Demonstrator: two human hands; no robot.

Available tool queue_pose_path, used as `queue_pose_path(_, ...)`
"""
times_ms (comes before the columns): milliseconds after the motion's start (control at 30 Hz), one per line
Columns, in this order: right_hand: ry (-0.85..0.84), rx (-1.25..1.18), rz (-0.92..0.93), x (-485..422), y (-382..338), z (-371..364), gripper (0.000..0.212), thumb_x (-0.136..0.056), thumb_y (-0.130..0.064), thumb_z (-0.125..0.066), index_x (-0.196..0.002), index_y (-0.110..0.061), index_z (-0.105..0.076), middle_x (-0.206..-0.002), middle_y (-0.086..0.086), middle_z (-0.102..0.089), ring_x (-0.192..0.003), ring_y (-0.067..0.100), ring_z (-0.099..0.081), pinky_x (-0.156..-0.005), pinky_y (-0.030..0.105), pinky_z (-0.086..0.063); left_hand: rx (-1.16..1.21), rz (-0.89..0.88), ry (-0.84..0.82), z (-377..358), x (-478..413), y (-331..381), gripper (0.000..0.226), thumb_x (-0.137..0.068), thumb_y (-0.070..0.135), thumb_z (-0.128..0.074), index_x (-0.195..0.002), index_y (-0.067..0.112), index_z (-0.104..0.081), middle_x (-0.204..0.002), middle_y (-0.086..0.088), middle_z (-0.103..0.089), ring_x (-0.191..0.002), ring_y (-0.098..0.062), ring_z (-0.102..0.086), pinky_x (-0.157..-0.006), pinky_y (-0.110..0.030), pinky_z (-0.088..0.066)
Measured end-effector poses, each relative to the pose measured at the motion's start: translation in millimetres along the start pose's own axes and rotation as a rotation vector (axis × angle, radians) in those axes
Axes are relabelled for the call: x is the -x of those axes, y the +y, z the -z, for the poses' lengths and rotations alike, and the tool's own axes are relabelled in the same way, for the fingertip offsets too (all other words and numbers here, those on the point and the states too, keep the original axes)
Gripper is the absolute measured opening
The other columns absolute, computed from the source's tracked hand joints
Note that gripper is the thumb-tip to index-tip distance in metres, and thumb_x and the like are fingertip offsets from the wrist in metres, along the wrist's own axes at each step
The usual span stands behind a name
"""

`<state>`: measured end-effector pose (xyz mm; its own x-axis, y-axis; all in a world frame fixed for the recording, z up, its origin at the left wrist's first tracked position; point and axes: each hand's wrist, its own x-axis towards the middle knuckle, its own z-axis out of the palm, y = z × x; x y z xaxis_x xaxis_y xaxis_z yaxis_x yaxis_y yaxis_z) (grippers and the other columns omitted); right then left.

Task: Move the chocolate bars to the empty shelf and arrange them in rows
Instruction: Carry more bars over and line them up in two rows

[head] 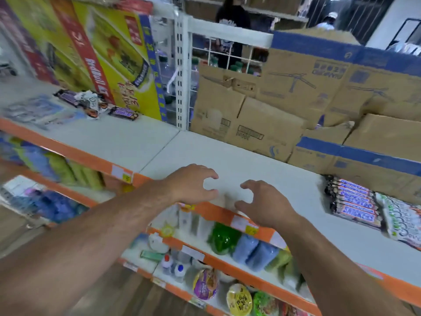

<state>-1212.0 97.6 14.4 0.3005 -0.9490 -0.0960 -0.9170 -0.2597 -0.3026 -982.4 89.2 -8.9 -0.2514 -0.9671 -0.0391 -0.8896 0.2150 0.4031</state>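
Note:
My left hand (193,182) and my right hand (264,204) hover side by side over the front of the white shelf (250,160), fingers loosely curled, holding nothing. A neat row of Snickers bars (353,201) lies on the shelf at the right, with white-wrapped bars (401,217) lined up beside them. On the left part of the shelf a loose heap of chocolate bars (91,102) lies against a tall box, with a dark purple bar (123,112) at its near edge.
Cardboard cartons (284,106) stand along the back of the shelf. Large colourful boxes (102,53) lean at the left. Lower shelves (216,258) with orange edges hold bottles, cups and jars. A person (232,17) stands behind the wire grid.

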Motion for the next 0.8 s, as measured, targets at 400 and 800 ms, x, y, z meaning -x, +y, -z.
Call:
queue_pose_path(400,-0.122,0.071,0.274,-111.0,-192.5,-53.8,0.056,-0.086,-0.054,-0.058,-0.135,-0.032,-0.047,-0.135,-0.001,-0.050,-0.122,0.019,-0.050,-0.096,0.036,-0.044,0.060,0.258,0.103,69.1,72.2,-183.6,0.058,-0.081,0.062,-0.052,-0.134,0.039,-0.047,-0.142,0.011,-0.046,-0.131,-0.013,-0.040,-0.104,-0.031,-0.033)
queue_pose_path(800,-0.210,-0.011,0.442,-273.9,-334.4,-95.4,0.059,-0.083,-0.054,-0.061,-0.135,-0.029,-0.049,-0.132,-0.001,-0.053,-0.119,0.018,-0.053,-0.092,0.033,-0.044,0.009,0.438,0.134,151.4,50.0,-340.3,0.053,-0.085,0.058,-0.054,-0.134,0.037,-0.048,-0.137,0.010,-0.050,-0.127,-0.013,-0.044,-0.101,-0.030,-0.038)
